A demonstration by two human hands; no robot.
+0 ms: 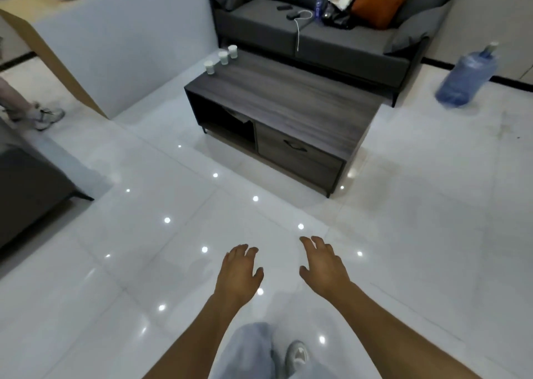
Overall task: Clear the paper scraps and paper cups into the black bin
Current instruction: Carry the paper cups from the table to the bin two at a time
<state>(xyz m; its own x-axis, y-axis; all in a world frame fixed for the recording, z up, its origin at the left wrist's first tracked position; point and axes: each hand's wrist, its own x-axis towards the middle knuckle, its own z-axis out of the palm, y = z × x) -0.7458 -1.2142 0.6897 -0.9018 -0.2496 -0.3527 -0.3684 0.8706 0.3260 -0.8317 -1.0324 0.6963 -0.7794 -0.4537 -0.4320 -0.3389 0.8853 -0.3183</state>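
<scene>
- Head view: A person stands on a glossy white tiled floor (403, 234), both arms stretched forward and down; the left hand (239, 272) and the right hand (323, 266) hang with fingers loosely spread, holding nothing and touching nothing.
- Three paper cups (222, 57) stand upright in a loose row at the far left corner of a dark wood coffee table (288, 98), well apart from both hands; the rest of the tabletop shows only bare grain.
- No paper scraps can be made out on the table or floor, and no black bin appears anywhere in this frame.
- By the look of it, the task stands at the approach stage: nothing is in hand, and the cups remain untouched.
- The next move likely calls for stepping toward the table's far left end, reaching over for the cups one at a time or stacked, and first locating the bin, which lies out of sight.
- Behind the table sits one grey sofa (331, 41) with one orange cushion (380, 0); one blue water jug (467, 75) rests on the floor at far right.
- At the left edge, another person's leg and shoe (47, 116) are visible.
</scene>
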